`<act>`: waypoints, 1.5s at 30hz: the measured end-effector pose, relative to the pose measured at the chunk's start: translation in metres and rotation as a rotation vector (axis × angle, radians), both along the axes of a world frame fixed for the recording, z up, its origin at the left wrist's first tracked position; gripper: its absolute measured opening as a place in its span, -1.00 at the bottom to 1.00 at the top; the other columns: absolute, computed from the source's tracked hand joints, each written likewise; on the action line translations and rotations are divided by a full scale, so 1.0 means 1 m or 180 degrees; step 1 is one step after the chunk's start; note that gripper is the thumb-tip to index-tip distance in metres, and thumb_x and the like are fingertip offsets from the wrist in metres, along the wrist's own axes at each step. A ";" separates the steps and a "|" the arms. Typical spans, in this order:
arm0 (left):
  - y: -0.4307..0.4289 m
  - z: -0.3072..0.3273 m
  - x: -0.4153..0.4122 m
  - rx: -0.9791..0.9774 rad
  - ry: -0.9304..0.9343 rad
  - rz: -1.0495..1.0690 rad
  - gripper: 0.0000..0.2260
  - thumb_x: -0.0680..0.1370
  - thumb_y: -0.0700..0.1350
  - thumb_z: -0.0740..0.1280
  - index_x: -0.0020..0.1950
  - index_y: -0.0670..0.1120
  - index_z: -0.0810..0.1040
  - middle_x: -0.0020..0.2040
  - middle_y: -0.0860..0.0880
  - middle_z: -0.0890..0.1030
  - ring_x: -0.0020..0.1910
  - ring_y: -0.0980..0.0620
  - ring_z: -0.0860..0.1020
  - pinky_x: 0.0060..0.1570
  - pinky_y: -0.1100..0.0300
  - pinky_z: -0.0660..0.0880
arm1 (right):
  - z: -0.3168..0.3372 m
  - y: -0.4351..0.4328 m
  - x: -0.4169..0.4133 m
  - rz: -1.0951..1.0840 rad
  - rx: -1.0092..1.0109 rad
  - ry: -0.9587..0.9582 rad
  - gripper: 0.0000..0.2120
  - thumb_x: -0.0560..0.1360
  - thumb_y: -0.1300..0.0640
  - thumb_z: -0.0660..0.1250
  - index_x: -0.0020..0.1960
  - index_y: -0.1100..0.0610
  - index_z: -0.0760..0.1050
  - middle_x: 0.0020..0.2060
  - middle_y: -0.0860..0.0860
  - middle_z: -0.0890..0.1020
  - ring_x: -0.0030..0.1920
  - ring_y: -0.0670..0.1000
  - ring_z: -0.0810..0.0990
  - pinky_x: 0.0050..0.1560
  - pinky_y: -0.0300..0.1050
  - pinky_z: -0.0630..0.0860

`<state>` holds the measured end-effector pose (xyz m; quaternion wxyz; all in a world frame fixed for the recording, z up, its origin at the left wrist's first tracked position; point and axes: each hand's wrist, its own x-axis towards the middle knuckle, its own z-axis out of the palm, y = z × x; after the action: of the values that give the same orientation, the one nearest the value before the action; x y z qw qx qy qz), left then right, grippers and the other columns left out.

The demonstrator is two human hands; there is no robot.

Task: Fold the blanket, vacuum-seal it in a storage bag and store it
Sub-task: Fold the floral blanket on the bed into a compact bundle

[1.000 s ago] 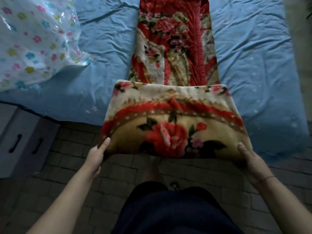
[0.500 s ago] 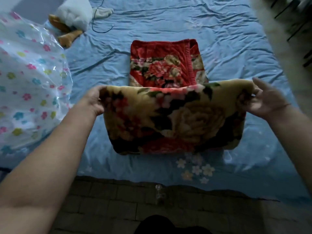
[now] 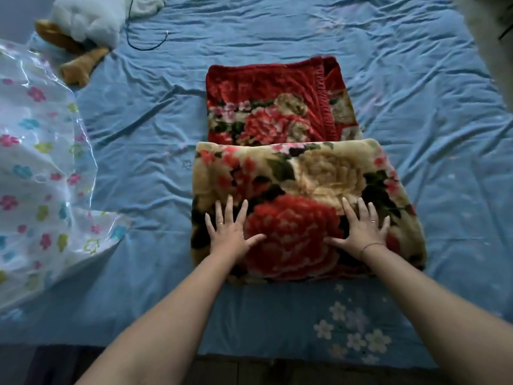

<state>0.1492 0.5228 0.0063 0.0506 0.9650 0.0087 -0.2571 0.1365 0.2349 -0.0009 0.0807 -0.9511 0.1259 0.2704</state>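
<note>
A plush floral blanket (image 3: 302, 173) lies in the middle of a crumpled blue bed sheet (image 3: 430, 107). Its long axis runs straight away from the person, from the sheet's near edge toward its far side. The near portion is doubled over into a thick, cream-coloured slab printed with large red and beige blooms and dark leaves. The rounded far edge of this slab crosses the blanket from side to side. Beyond it the lower layer shows, deep red with a pink-and-red flower cluster. A stitched hem runs lengthwise along its right side.

The left hand (image 3: 229, 234) and right hand (image 3: 361, 232) lie flat on the doubled portion with fingers straight and spread. They are set apart on either side of the big red flower, gripping nothing. Each hand wears a ring, and a thin bracelet (image 3: 369, 245) circles the right wrist.

A clear storage bag (image 3: 41, 176) printed with small coloured flowers billows over the sheet's left side. At the sheet's far left corner sit a white-and-tan plush toy (image 3: 83, 20) and a thin dark cable (image 3: 144, 43). A small dark mark (image 3: 187, 164) on the sheet, just left of the blanket, is too small to read. White blossoms (image 3: 352, 329) are printed on the sheet near its near edge.
</note>
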 end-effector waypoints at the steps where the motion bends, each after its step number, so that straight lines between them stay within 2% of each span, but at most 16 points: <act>1: 0.001 -0.005 0.009 0.0050 0.0109 -0.0034 -0.14 0.48 0.44 0.11 0.58 0.13 -0.27 0.57 -0.04 -0.37 0.55 -0.17 -0.34 0.45 -0.24 -0.30 | -0.002 0.000 0.007 0.0007 -0.0016 0.0082 0.04 0.33 -0.47 0.27 0.54 -0.19 -0.30 0.56 -0.02 -0.23 0.56 0.09 -0.24 0.46 0.31 -0.21; 9: -0.002 -0.053 0.045 0.0207 0.0288 -0.0044 -0.16 0.48 0.47 0.02 0.55 0.16 -0.34 0.57 -0.04 -0.38 0.54 -0.18 -0.35 0.46 -0.25 -0.31 | -0.045 0.004 0.034 0.0080 -0.0216 0.0210 -0.06 0.43 -0.44 0.17 0.53 -0.19 -0.35 0.55 -0.01 -0.30 0.55 0.11 -0.31 0.47 0.33 -0.24; 16: 0.023 -0.059 0.018 -0.0344 -0.0508 0.0101 -0.01 0.33 0.59 -0.02 0.58 0.11 -0.28 0.59 0.04 -0.30 0.57 -0.04 -0.30 0.50 -0.10 -0.34 | -0.047 -0.031 0.014 0.0195 -0.0058 -0.0476 0.00 0.22 -0.60 -0.22 0.56 -0.16 -0.18 0.57 -0.09 -0.13 0.56 -0.04 -0.18 0.48 0.12 -0.26; 18: 0.034 -0.056 -0.001 -0.0577 -0.0850 0.0506 0.09 0.26 0.61 0.04 0.60 0.05 -0.23 0.60 0.00 -0.24 0.58 0.00 -0.24 0.48 -0.02 -0.35 | -0.046 -0.050 -0.010 -0.0395 -0.0024 -0.0819 0.03 0.22 -0.58 -0.16 0.58 -0.11 -0.14 0.58 -0.04 -0.09 0.56 0.00 -0.12 0.49 0.11 -0.24; 20: 0.040 -0.053 -0.018 -0.0752 -0.1095 0.1144 0.16 0.25 0.54 0.28 0.61 -0.02 -0.17 0.61 -0.05 -0.15 0.59 -0.01 -0.15 0.50 -0.05 -0.24 | -0.045 -0.072 -0.039 -0.1423 0.0318 -0.0912 0.14 0.15 -0.59 0.01 0.58 -0.04 -0.11 0.58 0.03 0.00 0.56 0.10 -0.01 0.50 0.19 -0.11; 22: 0.044 -0.049 -0.031 -0.0998 -0.1156 0.1882 0.16 0.27 0.35 0.48 0.61 -0.09 -0.10 0.61 -0.11 -0.01 0.58 -0.06 0.00 0.51 -0.08 -0.06 | -0.042 -0.091 -0.063 -0.2421 0.1446 -0.0671 0.25 0.02 -0.59 0.27 0.54 0.01 0.09 0.47 0.13 0.30 0.45 0.19 0.30 0.44 0.19 0.26; 23: 0.048 -0.048 -0.036 -0.1275 -0.1103 0.2218 0.14 0.27 0.27 0.53 0.60 -0.13 -0.06 0.59 -0.15 0.08 0.57 -0.08 0.08 0.51 -0.05 0.02 | -0.039 -0.096 -0.070 -0.2713 0.1981 -0.0566 0.22 -0.04 -0.55 0.41 0.46 0.04 0.24 0.31 0.15 0.48 0.30 0.19 0.49 0.28 0.14 0.47; 24: 0.054 -0.051 -0.041 -0.1580 -0.0955 0.2510 0.12 0.26 0.22 0.56 0.59 -0.16 0.01 0.56 -0.18 0.17 0.54 -0.10 0.17 0.51 0.00 0.10 | -0.037 -0.100 -0.076 -0.2852 0.2281 -0.0416 0.10 -0.01 -0.46 0.51 0.37 0.08 0.35 0.13 0.12 0.60 0.11 0.12 0.62 0.06 0.02 0.61; 26: 0.064 -0.053 -0.051 -0.2078 -0.0627 0.2955 0.07 0.18 0.31 0.57 0.49 -0.19 0.23 0.43 -0.20 0.40 0.41 -0.14 0.38 0.45 -0.01 0.29 | -0.030 -0.107 -0.084 -0.2848 0.2664 -0.0150 -0.25 0.24 -0.13 0.58 0.31 0.15 0.42 -0.11 0.04 0.67 -0.18 -0.03 0.68 -0.17 -0.17 0.58; 27: 0.070 -0.054 -0.057 -0.2279 -0.0512 0.3217 -0.01 0.17 0.33 0.56 0.41 -0.19 0.35 0.33 -0.17 0.51 0.30 -0.13 0.49 0.36 -0.02 0.41 | -0.029 -0.109 -0.086 -0.2833 0.2796 -0.0050 -0.39 0.35 0.01 0.52 0.31 0.17 0.42 -0.15 0.00 0.68 -0.20 -0.05 0.66 -0.14 -0.17 0.50; 29: 0.074 -0.053 -0.073 -0.2721 -0.0174 0.3638 -0.35 0.37 0.16 0.53 0.30 -0.19 0.48 0.15 -0.14 0.61 0.07 -0.06 0.59 0.14 0.10 0.50 | -0.029 -0.111 -0.089 -0.2742 0.2895 0.0080 -0.56 0.49 0.16 0.40 0.33 0.17 0.40 -0.12 0.01 0.65 -0.10 -0.02 0.59 -0.04 -0.12 0.39; 32: 0.071 -0.057 -0.101 -0.2750 0.0294 0.3609 -0.62 0.54 -0.03 0.41 0.27 -0.21 0.51 0.02 -0.11 0.62 -0.05 -0.01 0.56 0.08 0.16 0.36 | -0.024 -0.109 -0.091 -0.2568 0.2854 0.0253 -0.62 0.49 0.29 0.38 0.27 0.19 0.40 -0.08 0.02 0.60 -0.08 -0.05 0.55 -0.13 -0.27 0.51; 36: 0.075 -0.060 -0.114 -0.2703 0.0236 0.3443 -0.68 0.52 0.03 0.41 0.12 -0.19 0.55 -0.11 -0.10 0.64 0.04 -0.10 0.59 0.05 0.09 0.41 | -0.018 -0.110 -0.093 -0.2213 0.2611 0.0104 -0.25 0.07 -0.06 0.69 0.12 0.27 0.52 -0.26 0.05 0.65 -0.31 -0.11 0.62 -0.34 -0.32 0.51; 38: 0.079 -0.056 -0.116 -0.2623 0.0194 0.3403 -0.60 0.48 0.11 0.43 0.09 -0.21 0.56 -0.01 -0.17 0.66 0.06 -0.14 0.61 0.12 0.04 0.50 | -0.015 -0.108 -0.100 -0.2233 0.2604 -0.0153 -0.50 0.30 0.13 0.60 0.12 0.33 0.51 -0.46 -0.03 0.62 -0.50 -0.21 0.55 -0.52 -0.44 0.39; 42: 0.086 -0.044 -0.130 -0.2618 -0.0002 0.3265 -0.52 0.48 0.12 0.44 0.16 -0.25 0.56 0.03 -0.21 0.66 0.05 -0.16 0.62 0.17 -0.02 0.53 | -0.008 -0.107 -0.120 -0.2373 0.2703 -0.0452 -0.61 0.46 0.19 0.45 0.20 0.36 0.51 -0.29 0.03 0.66 -0.32 -0.06 0.65 -0.44 -0.43 0.48; 45: 0.090 -0.028 -0.156 -0.2512 -0.0116 0.3204 -0.59 0.50 0.10 0.43 0.08 -0.25 0.56 -0.05 -0.18 0.65 0.00 -0.15 0.62 0.11 0.00 0.54 | 0.001 -0.105 -0.150 -0.2300 0.2866 -0.0317 -0.24 0.07 -0.23 0.63 0.08 0.22 0.59 -0.26 0.00 0.71 -0.25 -0.03 0.68 -0.32 -0.35 0.56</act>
<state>-0.0070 0.6132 -0.0217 0.5168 0.7558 0.3646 -0.1693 -0.0139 0.1294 -0.0001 0.5705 -0.7312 0.3112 0.2075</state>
